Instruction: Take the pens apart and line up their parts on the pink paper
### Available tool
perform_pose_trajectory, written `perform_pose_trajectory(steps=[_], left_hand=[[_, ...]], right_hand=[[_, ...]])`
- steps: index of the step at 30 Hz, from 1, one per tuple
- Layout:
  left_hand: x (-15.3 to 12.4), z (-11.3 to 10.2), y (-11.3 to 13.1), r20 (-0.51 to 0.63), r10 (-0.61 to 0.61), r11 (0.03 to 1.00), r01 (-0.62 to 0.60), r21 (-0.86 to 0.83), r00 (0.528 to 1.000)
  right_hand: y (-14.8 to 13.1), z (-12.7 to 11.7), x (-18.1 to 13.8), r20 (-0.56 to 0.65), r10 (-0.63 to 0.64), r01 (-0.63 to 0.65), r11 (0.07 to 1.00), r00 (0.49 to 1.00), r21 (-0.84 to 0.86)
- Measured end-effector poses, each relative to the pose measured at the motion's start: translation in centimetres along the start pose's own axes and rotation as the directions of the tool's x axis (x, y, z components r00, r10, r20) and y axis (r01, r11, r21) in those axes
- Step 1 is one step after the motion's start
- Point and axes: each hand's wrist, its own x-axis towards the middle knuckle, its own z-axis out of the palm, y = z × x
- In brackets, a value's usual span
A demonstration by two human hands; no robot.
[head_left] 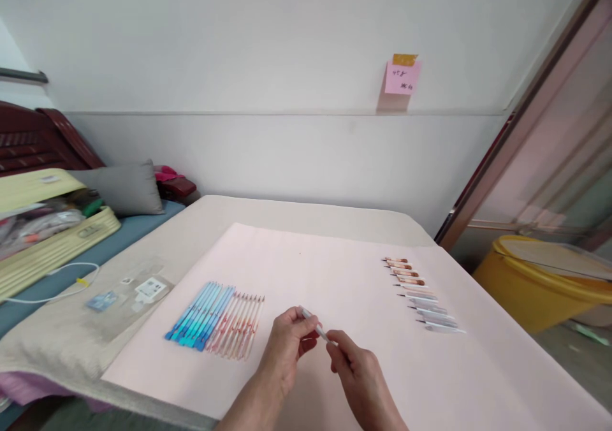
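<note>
Head view: over the near part of the paper (310, 259), the left hand (287, 345) and the right hand (356, 364) pinch a thin white pen (320, 330), one near each end. On the paper's left side lie red pens (236, 326) and blue pens (201, 316); on its right side, pale pens (433, 310) and brown pens (404, 271). Left of the paper, a clear bag (127, 310) has unreadable labels (150, 289). Beyond the paper, a pink note (401, 79) bears handwriting beginning "45".

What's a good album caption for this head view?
Left fingers and right fingers hold a slim pale piece above a pink sheet, with blue pens lined up at left.
</note>
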Motion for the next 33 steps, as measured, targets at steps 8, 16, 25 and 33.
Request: perform_pose_trajectory(steps=[8,16,25,33], left_hand=[[0.5,-0.7,0.2,-0.057,-0.036,0.999,0.035,-0.031,0.998],[1.1,-1.2,0.3,-0.16,-0.032,0.994,0.015,-0.104,0.987],[1.4,-1.9,0.9,-0.179,-0.047,0.97,0.002,-0.242,0.983],[1.3,-1.2,-0.7,-0.099,-0.096,0.963,0.068,-0.261,0.99]], right_hand=[[-0.3,-0.4,-0.1,0.026,-0.005,0.006,0.999,1.0,-0.037],[0.0,-1.6,0.2,0.061,-0.021,0.032,0.982,0.998,-0.185],[0.4,-3.1,0.7,0.062,0.039,-0.03,0.99,0.997,-0.139],[0.4,-2.9,0.6,0.063,0.03,-0.025,0.997,0.998,-0.078]])
